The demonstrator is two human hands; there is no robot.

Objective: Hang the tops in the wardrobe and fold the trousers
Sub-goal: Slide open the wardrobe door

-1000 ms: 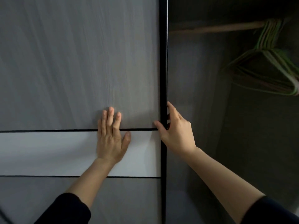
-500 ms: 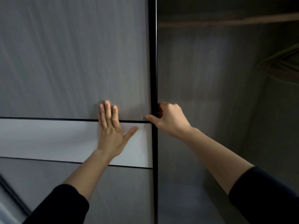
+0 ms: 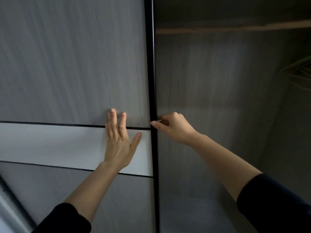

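The grey sliding wardrobe door [image 3: 67, 64] fills the left half of the head view, with a white band across it and a black edge strip [image 3: 152, 81]. My left hand [image 3: 118, 142] presses flat on the door with straight fingers, across the band's upper line. My right hand [image 3: 173, 127] grips the door's black edge, fingers curled behind it and thumb in front. To the right the wardrobe interior [image 3: 218, 115] stands open and dark. No tops or trousers are in view.
A wooden hanging rail [image 3: 235, 27] crosses the top of the open section. Green hangers [image 3: 301, 71] show at the far right edge. A pale frame edge [image 3: 6, 207] runs diagonally at the lower left.
The door edge has shifted left in view and the hangers have slid toward the right edge. My right fingers have curled round the door's edge. My left hand stays flat on the door.
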